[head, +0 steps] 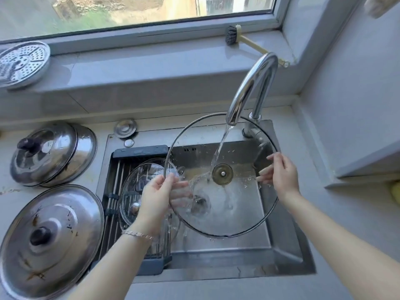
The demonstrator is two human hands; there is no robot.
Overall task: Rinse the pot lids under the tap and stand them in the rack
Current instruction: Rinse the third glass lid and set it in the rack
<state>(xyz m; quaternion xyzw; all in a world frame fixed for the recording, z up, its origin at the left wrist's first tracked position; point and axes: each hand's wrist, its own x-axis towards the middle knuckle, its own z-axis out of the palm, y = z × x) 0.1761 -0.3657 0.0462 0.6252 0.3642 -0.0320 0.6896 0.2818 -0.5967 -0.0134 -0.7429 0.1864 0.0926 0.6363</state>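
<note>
Now, left hand (158, 191) and right hand (281, 172) grip glass lid (238, 204) by rim under tap (251, 87); rack (138, 151) just left, nearer left hand.

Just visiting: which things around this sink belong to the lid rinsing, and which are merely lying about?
In the job: large glass lid, held by left hand and right hand under the running tap; small glass lid in the rack; stacked steel lids; big steel lid.
Lying about: brush, perforated steamer plate, round metal cap.
</note>
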